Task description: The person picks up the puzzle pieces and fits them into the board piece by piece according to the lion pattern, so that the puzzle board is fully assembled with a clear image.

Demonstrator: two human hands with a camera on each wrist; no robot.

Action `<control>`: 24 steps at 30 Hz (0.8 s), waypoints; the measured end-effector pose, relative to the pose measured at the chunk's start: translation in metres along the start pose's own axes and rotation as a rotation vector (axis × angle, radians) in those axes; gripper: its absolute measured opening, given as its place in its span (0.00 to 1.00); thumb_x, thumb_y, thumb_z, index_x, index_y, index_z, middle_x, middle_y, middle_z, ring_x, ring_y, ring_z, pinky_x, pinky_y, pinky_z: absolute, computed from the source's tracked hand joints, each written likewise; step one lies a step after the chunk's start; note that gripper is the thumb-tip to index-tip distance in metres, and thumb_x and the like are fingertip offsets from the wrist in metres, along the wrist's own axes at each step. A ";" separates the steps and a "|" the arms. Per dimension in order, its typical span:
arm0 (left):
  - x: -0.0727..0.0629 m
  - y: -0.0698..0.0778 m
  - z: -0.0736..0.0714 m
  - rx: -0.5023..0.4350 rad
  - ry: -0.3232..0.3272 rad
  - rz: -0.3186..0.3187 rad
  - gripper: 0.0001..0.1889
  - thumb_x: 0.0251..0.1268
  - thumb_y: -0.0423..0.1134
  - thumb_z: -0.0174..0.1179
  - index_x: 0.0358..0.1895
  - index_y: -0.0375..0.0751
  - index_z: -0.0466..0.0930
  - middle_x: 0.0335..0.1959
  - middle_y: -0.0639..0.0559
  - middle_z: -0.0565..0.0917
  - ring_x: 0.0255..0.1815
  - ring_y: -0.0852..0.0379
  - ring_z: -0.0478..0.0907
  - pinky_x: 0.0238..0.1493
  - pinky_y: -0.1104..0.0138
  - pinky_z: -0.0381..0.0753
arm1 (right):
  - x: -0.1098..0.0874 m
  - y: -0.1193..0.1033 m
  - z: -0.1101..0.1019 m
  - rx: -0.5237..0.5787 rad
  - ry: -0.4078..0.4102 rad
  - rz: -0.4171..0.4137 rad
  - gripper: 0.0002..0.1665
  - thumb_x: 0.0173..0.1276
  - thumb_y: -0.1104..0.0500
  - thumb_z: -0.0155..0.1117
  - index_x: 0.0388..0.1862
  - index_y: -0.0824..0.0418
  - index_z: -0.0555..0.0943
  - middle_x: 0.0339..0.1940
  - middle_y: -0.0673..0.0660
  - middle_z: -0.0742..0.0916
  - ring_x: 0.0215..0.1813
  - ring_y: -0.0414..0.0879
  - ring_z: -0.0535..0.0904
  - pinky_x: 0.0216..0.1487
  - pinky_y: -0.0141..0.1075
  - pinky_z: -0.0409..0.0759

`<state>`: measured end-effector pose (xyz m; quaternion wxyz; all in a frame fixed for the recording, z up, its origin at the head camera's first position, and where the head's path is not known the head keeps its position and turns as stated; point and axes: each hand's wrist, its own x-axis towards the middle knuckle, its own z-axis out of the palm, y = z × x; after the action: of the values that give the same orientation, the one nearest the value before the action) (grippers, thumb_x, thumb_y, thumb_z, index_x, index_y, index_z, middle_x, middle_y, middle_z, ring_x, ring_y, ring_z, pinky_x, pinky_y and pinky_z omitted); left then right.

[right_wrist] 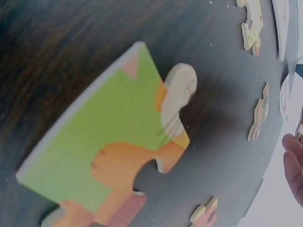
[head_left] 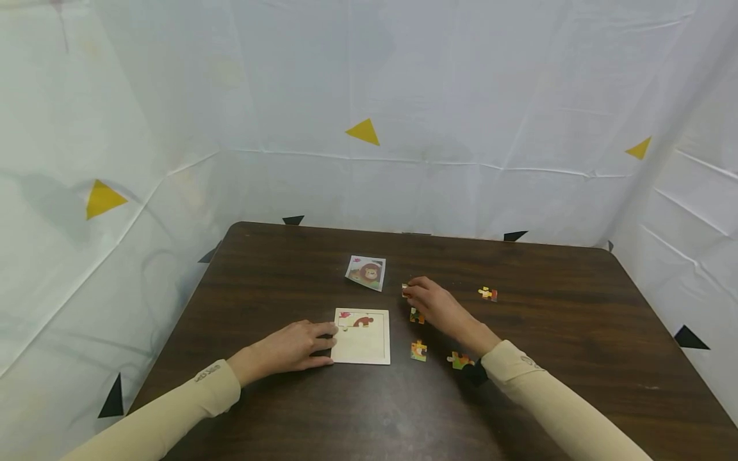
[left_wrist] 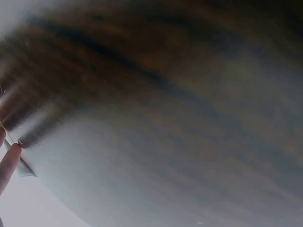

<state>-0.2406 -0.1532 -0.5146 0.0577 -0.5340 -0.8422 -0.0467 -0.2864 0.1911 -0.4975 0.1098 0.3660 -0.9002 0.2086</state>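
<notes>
In the head view my left hand rests on the table, its fingertips at the left edge of a pale square puzzle tray. Joined puzzle pieces lie along the tray's upper left, showing a pink flower and brown mane. To the right, my right hand pinches a small puzzle piece between thumb and fingers. Below that hand, another piece lies partly covered. The left wrist view catches only the fingertips at the tray's edge.
A lion picture card with a raised corner lies beyond the tray. Loose pieces sit around the right hand: an orange-yellow one, a green one near the sleeve, and one farther right. White sheeting hangs behind the dark table.
</notes>
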 end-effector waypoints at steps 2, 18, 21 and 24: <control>0.000 0.000 0.000 -0.004 0.001 -0.004 0.18 0.66 0.52 0.60 0.51 0.45 0.85 0.54 0.49 0.79 0.48 0.59 0.80 0.48 0.61 0.81 | 0.000 -0.001 0.000 0.004 -0.006 0.007 0.16 0.64 0.68 0.66 0.52 0.68 0.81 0.53 0.65 0.80 0.46 0.49 0.81 0.40 0.39 0.83; 0.000 0.001 -0.001 -0.008 -0.018 -0.022 0.18 0.67 0.52 0.60 0.52 0.46 0.84 0.55 0.49 0.79 0.49 0.59 0.80 0.49 0.62 0.81 | 0.001 -0.006 0.009 0.015 -0.017 0.015 0.15 0.64 0.68 0.67 0.50 0.66 0.82 0.51 0.62 0.81 0.44 0.48 0.81 0.41 0.38 0.83; 0.000 0.001 0.000 -0.005 -0.008 -0.013 0.18 0.66 0.52 0.60 0.51 0.45 0.85 0.55 0.49 0.79 0.48 0.59 0.80 0.49 0.62 0.81 | 0.001 -0.007 0.011 0.010 -0.023 0.017 0.15 0.64 0.67 0.67 0.50 0.66 0.82 0.51 0.61 0.81 0.44 0.48 0.81 0.42 0.39 0.83; 0.000 0.001 0.000 -0.010 -0.010 -0.017 0.18 0.66 0.52 0.60 0.52 0.45 0.85 0.55 0.49 0.79 0.49 0.59 0.80 0.49 0.62 0.81 | 0.001 -0.007 0.012 0.009 -0.030 0.027 0.15 0.64 0.66 0.67 0.50 0.65 0.83 0.51 0.61 0.81 0.44 0.47 0.81 0.42 0.39 0.83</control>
<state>-0.2399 -0.1530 -0.5142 0.0504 -0.5274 -0.8467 -0.0486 -0.2826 0.1801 -0.5055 0.0918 0.3575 -0.9057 0.2087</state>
